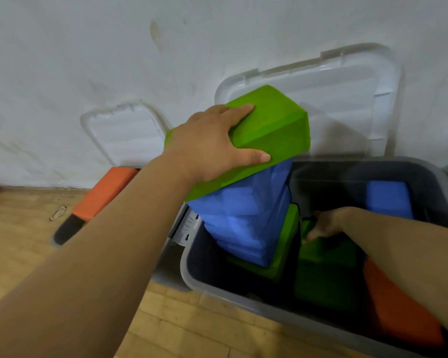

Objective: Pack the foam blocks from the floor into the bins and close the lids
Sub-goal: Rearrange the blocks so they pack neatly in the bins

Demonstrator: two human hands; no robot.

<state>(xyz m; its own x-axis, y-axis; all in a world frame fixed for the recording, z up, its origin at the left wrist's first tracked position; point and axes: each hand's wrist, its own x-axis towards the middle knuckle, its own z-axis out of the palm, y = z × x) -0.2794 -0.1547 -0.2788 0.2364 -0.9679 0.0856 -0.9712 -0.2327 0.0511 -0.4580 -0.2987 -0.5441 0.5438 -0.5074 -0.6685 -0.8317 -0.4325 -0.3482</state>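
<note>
Gripping 1 green foam block (277,130) with left hand (212,140) above blue blocks (246,218); reaching right hand (323,224) into grey bin (189,270), its grasp impossible to tell.

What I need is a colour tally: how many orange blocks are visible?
2. One orange block sits in the left bin, a second orange block in the right bin's near right corner. More may be hidden deeper.

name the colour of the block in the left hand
It's a green block, clearest in the head view.
</note>
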